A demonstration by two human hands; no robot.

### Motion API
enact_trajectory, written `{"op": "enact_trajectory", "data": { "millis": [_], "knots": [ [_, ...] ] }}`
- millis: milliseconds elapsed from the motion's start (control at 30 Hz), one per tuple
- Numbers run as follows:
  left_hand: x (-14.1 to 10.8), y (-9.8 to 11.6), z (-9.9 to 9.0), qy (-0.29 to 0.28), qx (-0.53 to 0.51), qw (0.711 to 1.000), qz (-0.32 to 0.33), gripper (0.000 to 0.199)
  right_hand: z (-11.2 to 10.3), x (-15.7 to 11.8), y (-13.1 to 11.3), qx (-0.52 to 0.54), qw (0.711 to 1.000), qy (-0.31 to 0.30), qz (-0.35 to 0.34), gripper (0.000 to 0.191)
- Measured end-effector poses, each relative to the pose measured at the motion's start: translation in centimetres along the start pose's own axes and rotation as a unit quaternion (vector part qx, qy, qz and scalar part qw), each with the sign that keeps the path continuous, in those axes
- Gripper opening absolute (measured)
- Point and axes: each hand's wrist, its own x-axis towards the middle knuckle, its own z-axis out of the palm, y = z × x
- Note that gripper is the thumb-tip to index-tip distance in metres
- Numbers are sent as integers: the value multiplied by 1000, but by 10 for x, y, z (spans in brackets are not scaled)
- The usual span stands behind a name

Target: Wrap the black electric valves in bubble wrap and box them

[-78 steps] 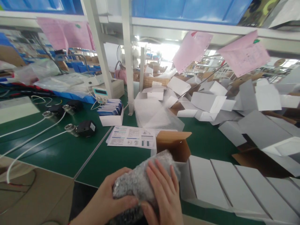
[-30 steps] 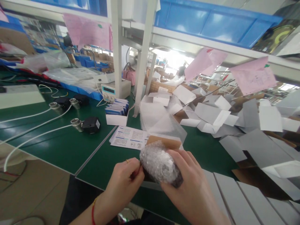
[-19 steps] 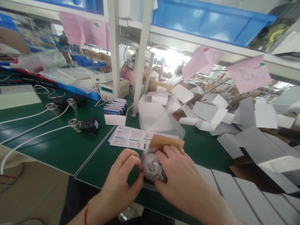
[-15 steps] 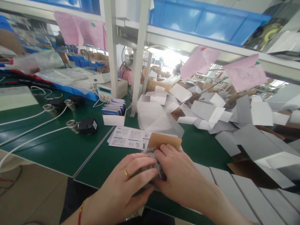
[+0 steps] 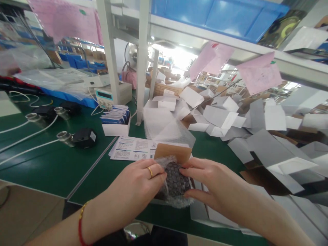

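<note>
A dark item in clear bubble wrap (image 5: 176, 181) lies at the lower middle, in front of a raised brown cardboard flap (image 5: 173, 152). My left hand (image 5: 143, 179), with a gold ring, pinches the wrap's left edge. On the other side, my right hand (image 5: 207, 181) holds the wrapped item's right edge between thumb and fingers. Beneath the wrap, the box is mostly hidden. Printed sheets (image 5: 130, 148) lie just behind my left hand, and a flat clear bubble bag (image 5: 169, 126) rests behind the flap.
Blue-and-white booklets stand in a white box (image 5: 116, 130). Black devices with metal fittings (image 5: 83, 137) and white cables lie left. Many open white boxes (image 5: 221, 119) are heaped right, closed ones in front. A shelf post (image 5: 142, 68) rises behind.
My hands have moved apart, and more of the bubble-wrapped item shows between them. The view has shifted, so the bench objects appear further left.
</note>
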Motion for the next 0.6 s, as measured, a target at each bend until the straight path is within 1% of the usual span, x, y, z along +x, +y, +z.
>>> {"op": "enact_trajectory", "data": {
  "millis": [100,167,233,333,400,467,500,533,600],
  "knots": [
    [3,-1,5,-42,61,995,60,19,0,3,-1,-6,1000,-13,-5,13],
    [2,-1,10,-55,80,993,72,19,7,1,-3,-28,999,-2,-15,15],
    [0,1,16,-55,94,991,82,22,16,-2,-7,-54,998,14,-20,19],
    [-2,2,21,-46,111,988,100,21,26,-8,-9,-76,996,35,-9,26],
    [0,4,18,-51,111,987,107,18,28,-13,-6,-54,997,58,-12,30],
    [4,7,12,-54,97,990,91,15,31,-20,2,3,995,100,-3,37],
    [6,9,10,-45,90,992,78,15,34,-24,7,40,991,130,21,45],
    [8,12,8,-34,87,993,71,16,39,-27,11,79,982,159,58,58],
    [11,16,11,-12,87,992,87,22,56,-32,16,159,959,193,136,94]
  ]
}}
